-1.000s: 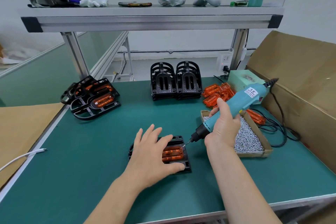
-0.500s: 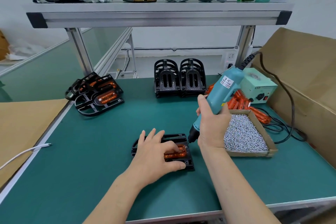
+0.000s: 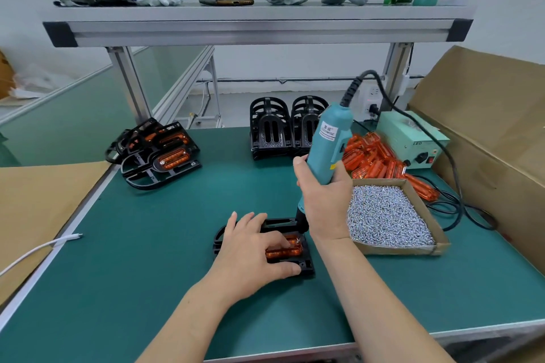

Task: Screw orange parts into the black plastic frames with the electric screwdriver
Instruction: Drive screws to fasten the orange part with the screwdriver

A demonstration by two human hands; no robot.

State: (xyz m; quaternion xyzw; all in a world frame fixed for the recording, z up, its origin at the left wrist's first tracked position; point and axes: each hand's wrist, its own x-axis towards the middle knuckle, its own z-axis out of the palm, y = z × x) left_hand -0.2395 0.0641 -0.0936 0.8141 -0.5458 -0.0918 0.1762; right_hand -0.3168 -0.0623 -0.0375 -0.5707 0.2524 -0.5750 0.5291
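Note:
A black plastic frame [image 3: 306,265] lies flat on the green mat near the front, with an orange part [image 3: 284,250] seated in it. My left hand [image 3: 253,253] presses down on the frame and the orange part. My right hand [image 3: 324,203] grips the teal electric screwdriver [image 3: 328,150], held nearly upright, its black tip at the right end of the orange part. The bit itself is hidden behind my hand.
A cardboard tray of silver screws [image 3: 386,215] sits right of my hand. Loose orange parts [image 3: 374,159], a green power box [image 3: 413,141] and cables lie behind it. Empty black frames [image 3: 289,127] stand at the back; finished frames [image 3: 159,153] are piled left.
My right hand brought the screwdriver from a slanted pose over the screw tray to nearly upright over the frame, tip down onto the orange part. My left hand stayed on the frame.

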